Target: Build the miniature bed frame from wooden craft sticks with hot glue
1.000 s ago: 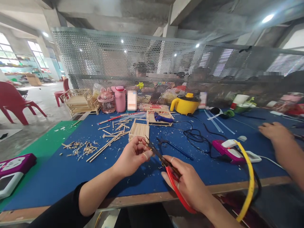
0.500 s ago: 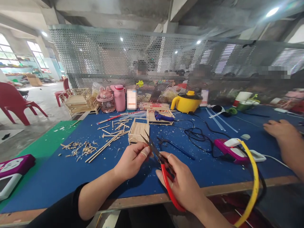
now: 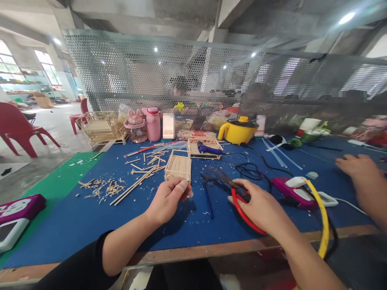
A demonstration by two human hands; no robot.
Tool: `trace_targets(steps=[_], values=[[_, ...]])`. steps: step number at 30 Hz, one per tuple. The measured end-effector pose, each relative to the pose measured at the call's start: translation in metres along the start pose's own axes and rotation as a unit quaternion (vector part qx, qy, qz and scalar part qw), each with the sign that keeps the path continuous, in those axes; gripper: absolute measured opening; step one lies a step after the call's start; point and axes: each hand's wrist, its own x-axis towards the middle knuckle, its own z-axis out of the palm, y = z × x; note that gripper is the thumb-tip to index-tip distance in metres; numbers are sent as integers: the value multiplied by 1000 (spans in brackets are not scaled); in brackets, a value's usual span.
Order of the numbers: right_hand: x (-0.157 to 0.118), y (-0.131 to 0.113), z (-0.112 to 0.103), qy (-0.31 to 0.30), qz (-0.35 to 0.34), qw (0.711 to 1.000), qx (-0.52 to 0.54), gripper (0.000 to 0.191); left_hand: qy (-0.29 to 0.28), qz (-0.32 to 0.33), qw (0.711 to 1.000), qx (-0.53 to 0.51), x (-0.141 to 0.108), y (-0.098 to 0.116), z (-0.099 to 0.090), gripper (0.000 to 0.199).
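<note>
My left hand (image 3: 169, 199) is closed in a pinch just in front of a small slatted wooden frame (image 3: 178, 166). A whitish bit shows at its fingertips; what it is, I cannot make out. My right hand (image 3: 263, 205) grips scissors (image 3: 238, 206) by their red handles, the dark blades pointing up and left. Under and beside the blades lie pliers (image 3: 208, 201) with blue handles, partly covered. Behind, a blue glue gun (image 3: 208, 149) rests on a second wooden frame (image 3: 218, 156).
Cut sticks (image 3: 145, 173) and short offcuts (image 3: 104, 187) litter the blue mat (image 3: 99, 229). A yellow pot (image 3: 240, 133), pink bottle (image 3: 153, 127) and wooden racks (image 3: 101, 129) stand behind. Cables run to a purple power strip (image 3: 293, 195). Another person's hand (image 3: 352, 165) rests at right.
My right hand has moved right with the scissors, away from my left hand and over the pliers. The pliers appear turned. My left hand stays nearly in place.
</note>
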Motion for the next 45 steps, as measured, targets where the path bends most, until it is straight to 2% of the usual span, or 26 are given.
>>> trace_targets(steps=[2,4,6,8,11,12,13,16,18,20,21,23,24,26,28,30,31,32,34,35,36,38,41,43,45], values=[[23,22,-4,-32,23,998,-56,45,7,-16,1000,-26,2,-1,-1,34],[44,38,-9,-63,0,996,-63,42,12,-21,999,-42,4,-2,-1,34],[55,42,-14,-75,-26,995,-64,40,17,-21,998,-53,5,-3,-2,35],[52,32,-19,-59,-42,995,-76,39,21,-20,998,-58,6,-3,-2,35],[22,-5,-13,-20,-64,992,-103,24,29,-19,998,-56,6,-2,-1,34],[10,-20,-8,-22,-63,991,-119,29,30,-19,998,-55,6,-1,-1,33],[-2,-33,-1,-56,-66,988,-126,36,30,-18,998,-54,5,-1,-1,33],[-20,-58,15,-76,-90,987,-112,31,30,-5,998,-47,5,1,-1,33],[-18,-59,16,-75,-91,989,-92,27,30,12,999,-37,4,1,-3,34],[-11,-52,5,-75,-96,990,-76,31,28,16,999,-24,3,1,-5,33],[-8,-47,-3,-76,-92,992,-42,34,27,19,999,-19,3,1,-5,33],[-9,-39,-20,-90,-66,988,106,39,14,41,999,-7,0,2,-5,33],[-13,-37,-27,-98,-47,972,208,41,-2,61,998,2,-1,3,-4,32],[-23,-39,-35,-114,-18,909,402,45,-51,94,994,21,-4,6,0,31],[-34,-45,-33,-128,-13,843,523,46,-104,90,990,15,-5,9,8,32],[-40,-52,-25,-134,-26,791,597,45,-127,64,989,-29,-4,12,15,36],[-41,-54,-20,-123,-36,780,612,44,-126,56,989,-51,-3,14,18,38],[-40,-56,-16,-106,-50,783,611,40,-120,53,989,-63,-1,17,20,40],[-38,-59,-11,-87,-92,804,580,27,-110,67,990,-50,0,25,24,40],[-37,-61,-10,-97,-116,811,565,34,-117,81,989,-34,1,31,26,40],[-37,-63,-11,-117,-136,809,560,50,-133,95,986,-21,1,37,27,40],[-36,-69,-14,-163,-158,777,587,65,-191,114,975,-3,0,48,29,41],[-35,-79,-20,-163,-144,740,637,65,-263,122,957,12,0,57,28,40],[-32,-80,-22,-132,-143,738,646,66,-260,120,958,5,1,55,22,38],[-27,-75,-24,-95,-154,744,643,65,-202,118,972,-24,5,48,12,36]])
